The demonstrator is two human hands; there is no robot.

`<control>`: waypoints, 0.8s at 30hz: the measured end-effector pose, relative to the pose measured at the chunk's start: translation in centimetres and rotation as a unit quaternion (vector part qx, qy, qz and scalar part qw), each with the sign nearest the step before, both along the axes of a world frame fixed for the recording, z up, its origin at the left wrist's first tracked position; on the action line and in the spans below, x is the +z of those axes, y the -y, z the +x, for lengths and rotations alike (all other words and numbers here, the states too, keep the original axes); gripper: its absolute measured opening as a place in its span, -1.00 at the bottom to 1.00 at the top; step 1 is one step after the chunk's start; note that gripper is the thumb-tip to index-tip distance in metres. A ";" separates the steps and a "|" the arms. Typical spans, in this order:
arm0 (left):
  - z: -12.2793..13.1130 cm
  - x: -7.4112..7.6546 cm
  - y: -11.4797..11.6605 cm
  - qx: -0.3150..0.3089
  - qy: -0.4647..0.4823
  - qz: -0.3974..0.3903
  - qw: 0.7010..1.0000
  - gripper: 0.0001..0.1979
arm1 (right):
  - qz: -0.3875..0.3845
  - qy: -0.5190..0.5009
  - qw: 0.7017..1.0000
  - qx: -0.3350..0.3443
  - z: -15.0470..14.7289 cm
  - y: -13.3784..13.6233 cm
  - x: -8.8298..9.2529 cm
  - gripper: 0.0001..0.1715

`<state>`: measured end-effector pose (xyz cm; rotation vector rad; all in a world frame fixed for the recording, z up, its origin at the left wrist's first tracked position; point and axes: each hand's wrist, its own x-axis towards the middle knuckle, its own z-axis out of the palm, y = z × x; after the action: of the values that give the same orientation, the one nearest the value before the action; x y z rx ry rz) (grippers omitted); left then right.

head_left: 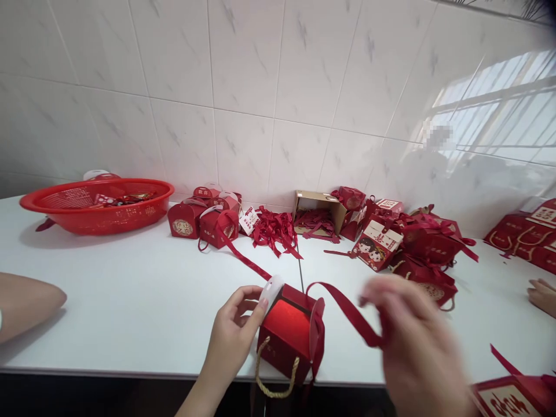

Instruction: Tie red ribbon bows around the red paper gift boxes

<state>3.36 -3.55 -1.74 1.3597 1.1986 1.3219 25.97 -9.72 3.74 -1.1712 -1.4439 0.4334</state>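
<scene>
Fingers of the left hand (234,321) pinch the white flap (273,291) of a red gift box (284,347), thumb on the near side. Fingers of the right hand (412,330) are closed about a dark red ribbon (343,304); motion blur obscures their exact grip.

Gift box stands at the near edge of the white table (152,324), between the hands, top open. A bright orange-red surface shows inside; whether lining or contents cannot be told. Its rope handle (278,395) hangs down the near face. A further ribbon length runs from behind the flap towards the closed red boxes (182,223) grouped beyond, to the left.

Behind the gift box lie loose ribbons (275,229), just beside an open cardboard box (318,200) holding more ribbons. Right of that, red boxes are heaped (434,237), several tied.

At far left, a red perforated basket (108,223) contains small wrapped items (124,200), not individually identifiable. Another person's hand (542,296) rests at the right edge.
</scene>
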 end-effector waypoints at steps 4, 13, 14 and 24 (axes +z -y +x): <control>0.2 0.3 0.3 -0.038 0.048 -0.018 0.998 -0.75 | -0.086 0.076 0.987 0.109 -6.0 -5.2 -0.3 -0.72; 0.1 0.0 0.4 -0.083 0.029 -0.004 0.996 -0.72 | -0.162 0.182 0.956 0.163 -6.5 -7.1 -1.1 -0.74; 0.1 0.0 0.3 -0.081 0.027 -0.004 0.996 -0.71 | -0.161 0.186 0.956 0.161 -6.5 -7.1 -0.9 -0.74; 1.1 1.9 -1.5 -0.114 -0.013 0.016 0.993 -0.74 | -0.081 0.229 0.966 0.087 -6.7 -6.8 -0.9 -0.84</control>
<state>4.44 -2.05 0.19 1.4939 1.0092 1.1690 19.25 -2.95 2.89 -1.3392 -1.9517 0.4235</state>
